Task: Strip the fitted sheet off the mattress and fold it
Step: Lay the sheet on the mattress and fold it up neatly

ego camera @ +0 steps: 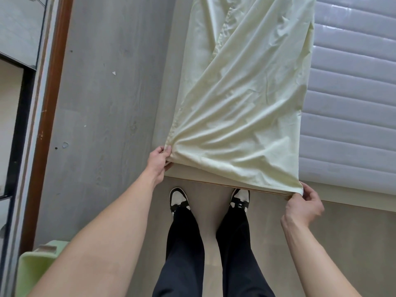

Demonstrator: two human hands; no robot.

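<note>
A pale yellow fitted sheet [242, 116] lies in a long folded strip along the near-left part of the bed. Its gathered elastic corner bunches at the lower left, where my left hand [159, 160] grips it. My right hand [304, 203] pinches the other near corner at the bed's front edge. The sheet is stretched between both hands. To the right of it, the bare quilted mattress [353, 108] shows, glossy white-grey.
A beige bed base [171, 86] runs along the sheet's left side, with a wooden front edge [214, 182]. My two feet in black-and-white shoes stand on the floor before it. Grey floor [107, 103] lies left, a brown door frame [51, 93] beyond, a green object [36, 269] bottom left.
</note>
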